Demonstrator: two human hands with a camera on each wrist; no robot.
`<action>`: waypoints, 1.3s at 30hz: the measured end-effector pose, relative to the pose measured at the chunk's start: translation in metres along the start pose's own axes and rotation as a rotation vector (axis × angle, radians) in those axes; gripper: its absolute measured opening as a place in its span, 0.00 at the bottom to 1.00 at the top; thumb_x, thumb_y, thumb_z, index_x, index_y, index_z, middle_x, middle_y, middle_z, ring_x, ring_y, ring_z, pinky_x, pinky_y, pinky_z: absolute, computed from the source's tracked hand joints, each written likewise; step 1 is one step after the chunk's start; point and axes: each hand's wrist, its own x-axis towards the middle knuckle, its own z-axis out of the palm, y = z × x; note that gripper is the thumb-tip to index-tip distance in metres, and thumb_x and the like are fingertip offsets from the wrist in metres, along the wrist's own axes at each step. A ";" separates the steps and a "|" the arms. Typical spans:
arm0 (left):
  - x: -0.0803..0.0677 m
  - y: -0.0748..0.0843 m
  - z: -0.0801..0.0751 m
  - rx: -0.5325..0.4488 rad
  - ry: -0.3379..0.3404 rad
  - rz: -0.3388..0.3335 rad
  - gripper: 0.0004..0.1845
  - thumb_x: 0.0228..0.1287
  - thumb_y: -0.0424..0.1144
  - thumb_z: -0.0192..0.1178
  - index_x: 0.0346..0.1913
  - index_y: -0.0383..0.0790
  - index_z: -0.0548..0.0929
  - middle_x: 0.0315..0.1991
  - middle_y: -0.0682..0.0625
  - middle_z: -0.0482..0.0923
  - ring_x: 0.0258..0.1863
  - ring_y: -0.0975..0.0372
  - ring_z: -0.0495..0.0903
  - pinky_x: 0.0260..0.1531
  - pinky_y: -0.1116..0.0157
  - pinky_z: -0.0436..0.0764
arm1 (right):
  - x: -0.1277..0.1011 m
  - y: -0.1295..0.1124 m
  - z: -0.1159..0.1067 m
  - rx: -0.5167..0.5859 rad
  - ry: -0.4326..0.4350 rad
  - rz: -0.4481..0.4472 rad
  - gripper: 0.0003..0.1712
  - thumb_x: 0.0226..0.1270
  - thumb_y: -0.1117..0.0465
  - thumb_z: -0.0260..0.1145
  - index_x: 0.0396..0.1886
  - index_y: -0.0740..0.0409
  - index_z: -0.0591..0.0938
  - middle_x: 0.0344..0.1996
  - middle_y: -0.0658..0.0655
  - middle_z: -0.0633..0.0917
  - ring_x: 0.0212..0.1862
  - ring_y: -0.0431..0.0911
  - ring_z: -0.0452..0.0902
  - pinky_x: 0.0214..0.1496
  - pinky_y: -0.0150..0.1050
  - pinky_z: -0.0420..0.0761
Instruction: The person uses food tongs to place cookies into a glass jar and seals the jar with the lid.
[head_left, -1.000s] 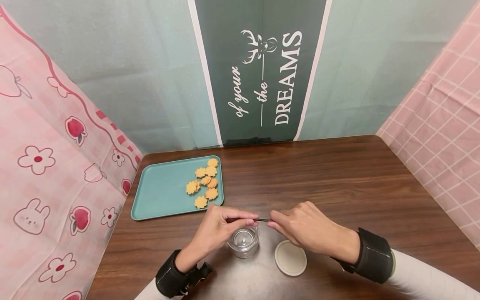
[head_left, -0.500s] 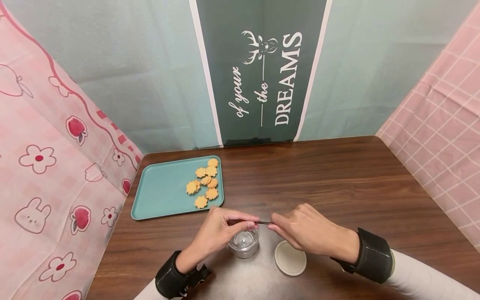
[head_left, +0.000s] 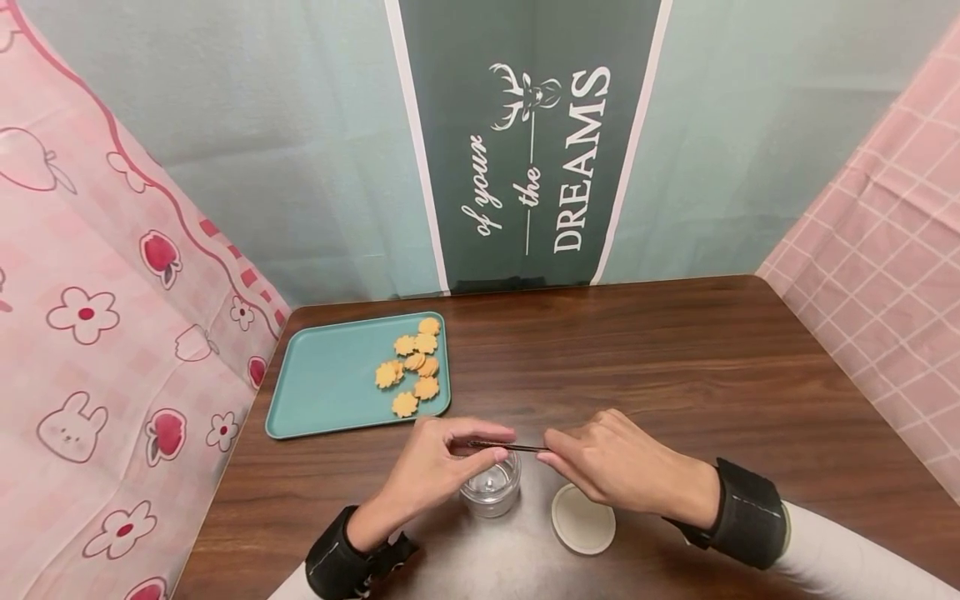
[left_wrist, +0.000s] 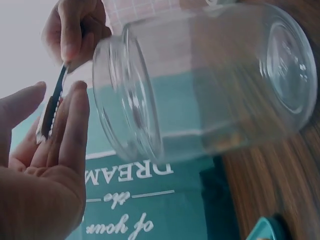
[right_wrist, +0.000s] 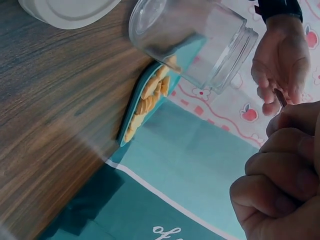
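Note:
My right hand [head_left: 622,462] pinches one end of a slim dark tool with a light toothed edge [left_wrist: 54,102]; its exact kind is unclear. The tool's far end reaches over the fingers of my left hand [head_left: 431,467]. In the left wrist view that hand's fingers are fairly straight, and its thumb stands apart from the tool. Below both hands is a clear glass jar [head_left: 491,496], uncapped and upright on the table. Beside the jar, under my right hand, lies a round off-white lid [head_left: 583,521].
A teal tray [head_left: 322,375] lies at the table's back left. Several flower-shaped yellow biscuits [head_left: 405,406] are grouped along its right side. Printed curtains hang behind the wooden table [head_left: 660,350] and on both sides.
My left thumb and fingers have parted from around the tool, so more of it shows between them. The right hand keeps its grip. Jar, lid and tray stay put.

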 end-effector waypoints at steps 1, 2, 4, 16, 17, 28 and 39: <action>-0.001 -0.001 -0.001 -0.003 0.012 0.007 0.12 0.70 0.40 0.72 0.53 0.42 0.92 0.49 0.52 0.91 0.48 0.62 0.90 0.47 0.65 0.89 | -0.001 0.000 0.000 -0.003 0.001 0.000 0.23 0.88 0.50 0.50 0.25 0.46 0.67 0.18 0.35 0.54 0.22 0.28 0.42 0.25 0.25 0.40; -0.002 -0.003 -0.003 -0.009 0.023 0.017 0.13 0.70 0.39 0.72 0.54 0.41 0.91 0.51 0.50 0.91 0.50 0.60 0.90 0.50 0.64 0.88 | -0.001 0.001 0.000 -0.007 0.003 0.001 0.23 0.88 0.50 0.50 0.25 0.46 0.67 0.18 0.35 0.54 0.22 0.28 0.42 0.25 0.25 0.40; -0.003 -0.006 -0.006 -0.008 0.050 0.046 0.17 0.69 0.38 0.73 0.58 0.41 0.89 0.55 0.48 0.89 0.55 0.57 0.88 0.56 0.62 0.86 | -0.003 0.002 0.000 -0.011 0.007 0.003 0.24 0.88 0.50 0.49 0.24 0.46 0.67 0.18 0.35 0.54 0.22 0.28 0.41 0.24 0.25 0.40; -0.023 -0.032 -0.026 0.214 0.112 0.031 0.64 0.46 0.67 0.82 0.84 0.58 0.58 0.82 0.59 0.60 0.80 0.52 0.62 0.73 0.37 0.67 | -0.014 0.009 -0.002 -0.070 0.026 0.039 0.26 0.90 0.48 0.45 0.24 0.47 0.67 0.17 0.35 0.53 0.21 0.28 0.40 0.25 0.26 0.38; -0.025 -0.034 -0.027 0.221 0.110 0.023 0.65 0.44 0.66 0.83 0.84 0.59 0.57 0.82 0.58 0.60 0.81 0.51 0.61 0.72 0.36 0.67 | -0.015 0.009 -0.003 -0.074 0.026 0.042 0.26 0.90 0.48 0.45 0.24 0.47 0.67 0.17 0.35 0.53 0.21 0.28 0.40 0.25 0.26 0.38; -0.041 -0.058 -0.020 0.270 0.087 -0.075 0.74 0.33 0.49 0.91 0.85 0.53 0.55 0.83 0.47 0.60 0.80 0.46 0.61 0.71 0.33 0.65 | -0.018 0.012 -0.006 -0.081 0.024 0.060 0.25 0.90 0.47 0.45 0.25 0.47 0.66 0.17 0.35 0.53 0.21 0.28 0.40 0.24 0.26 0.39; -0.048 -0.078 -0.001 0.257 0.031 -0.063 0.76 0.30 0.46 0.92 0.84 0.39 0.54 0.78 0.34 0.64 0.75 0.40 0.68 0.71 0.37 0.68 | -0.021 0.015 -0.012 -0.092 0.041 0.071 0.25 0.89 0.46 0.45 0.25 0.47 0.68 0.17 0.34 0.53 0.21 0.26 0.41 0.24 0.26 0.39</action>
